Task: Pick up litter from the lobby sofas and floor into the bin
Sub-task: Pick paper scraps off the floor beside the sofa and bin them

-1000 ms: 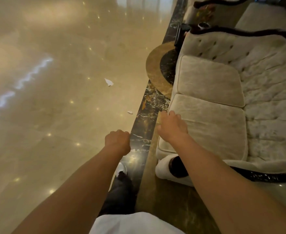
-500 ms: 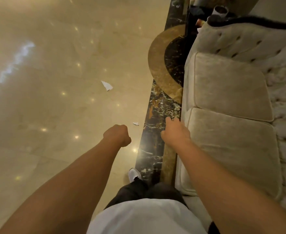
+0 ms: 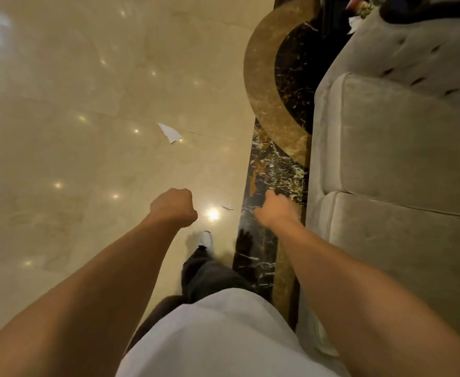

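A torn white paper scrap (image 3: 170, 133) lies on the glossy beige floor, well ahead of my hands. A much smaller white scrap (image 3: 227, 207) lies near the dark marble strip (image 3: 267, 175), between my two hands. My left hand (image 3: 174, 206) is a closed fist above the floor, and nothing shows in it. My right hand (image 3: 276, 210) hangs over the dark strip beside the sofa's front edge. Its fingers point down, loosely apart and a little blurred, and it holds nothing. No bin is clearly visible.
A beige tufted sofa (image 3: 400, 148) with two seat cushions fills the right side. A round gold-and-black floor inlay (image 3: 261, 85) lies ahead of it. Dark objects and bits of clutter (image 3: 356, 12) sit at the top by the sofa's arm. My white shoe (image 3: 205, 239) is stepping forward.
I have moved forward along the sofa. My right hand left the seat cushion's edge and now hangs over the dark strip. The left fist is unchanged. The scraps are closer.
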Demonstrator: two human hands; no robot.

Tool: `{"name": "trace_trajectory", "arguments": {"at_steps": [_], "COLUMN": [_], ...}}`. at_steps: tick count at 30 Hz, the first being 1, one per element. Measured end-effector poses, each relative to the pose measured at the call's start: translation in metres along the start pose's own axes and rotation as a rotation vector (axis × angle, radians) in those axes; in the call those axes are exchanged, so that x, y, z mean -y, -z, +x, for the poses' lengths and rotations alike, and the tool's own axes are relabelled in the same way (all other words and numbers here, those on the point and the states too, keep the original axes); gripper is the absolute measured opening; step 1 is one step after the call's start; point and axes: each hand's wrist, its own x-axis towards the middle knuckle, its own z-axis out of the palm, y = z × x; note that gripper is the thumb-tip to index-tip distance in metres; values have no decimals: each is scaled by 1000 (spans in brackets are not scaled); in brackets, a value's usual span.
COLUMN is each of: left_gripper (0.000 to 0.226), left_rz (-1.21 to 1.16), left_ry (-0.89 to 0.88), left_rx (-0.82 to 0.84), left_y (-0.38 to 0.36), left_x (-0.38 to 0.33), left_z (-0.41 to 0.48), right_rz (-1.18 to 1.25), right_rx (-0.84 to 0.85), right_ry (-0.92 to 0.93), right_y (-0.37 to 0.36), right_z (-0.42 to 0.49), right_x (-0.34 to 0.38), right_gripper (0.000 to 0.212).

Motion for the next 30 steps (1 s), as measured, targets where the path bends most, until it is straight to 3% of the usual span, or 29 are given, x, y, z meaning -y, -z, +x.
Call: {"name": "trace_trajectory", "arguments": {"at_steps": [7,11,16,22,26,30], "left_gripper": [7,22,41,41,59,62], "left_rz": [6,12,138,311,387,395], "left_ry": [59,-3,-95,-285,-294,-244], "left_rx": [5,-34,30,110,62,-54], "left_y": [35,27,-55,-165,-193,-192], "left_x": [49,54,68,107,152,204], "left_z": [88,186,332,530,673,787], "right_rz": [236,341,527,709,781,852], "right_rx": [-4,39,61,111,-32,-156], "right_ry": [-47,-139,-391,-598,-711,-890], "right_y": [-9,-46,-147,-294,-375,-434], "right_z": [71,121,203,352,488,580], "right_x": [66,81,92,119,118,124], "right_gripper": [50,50,43,45,53,69]}}
